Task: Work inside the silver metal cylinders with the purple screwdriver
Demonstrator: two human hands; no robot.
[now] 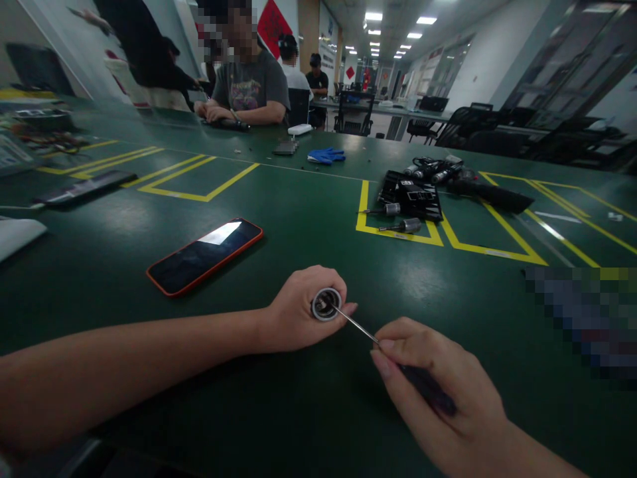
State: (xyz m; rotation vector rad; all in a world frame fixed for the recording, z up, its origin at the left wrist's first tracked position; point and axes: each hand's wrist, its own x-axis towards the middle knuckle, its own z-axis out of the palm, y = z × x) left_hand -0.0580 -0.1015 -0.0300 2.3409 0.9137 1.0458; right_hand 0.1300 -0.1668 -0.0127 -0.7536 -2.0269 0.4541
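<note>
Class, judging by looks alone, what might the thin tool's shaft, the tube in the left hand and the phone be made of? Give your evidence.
Tool shaft: probably polished metal; it is slim, silvery and shiny.
Tube: its smooth grey rim could be metal or plastic.
Phone: apparently glossy glass in front, mirroring a bright patch; its orange border may be plastic or rubber.

A head-worn camera looks forward and down over the green surface (298, 219) from above its near edge, the left hand (301, 312) and right hand (442, 372) close, the view reaching past the far edge to ceiling lights (373, 16).
</note>
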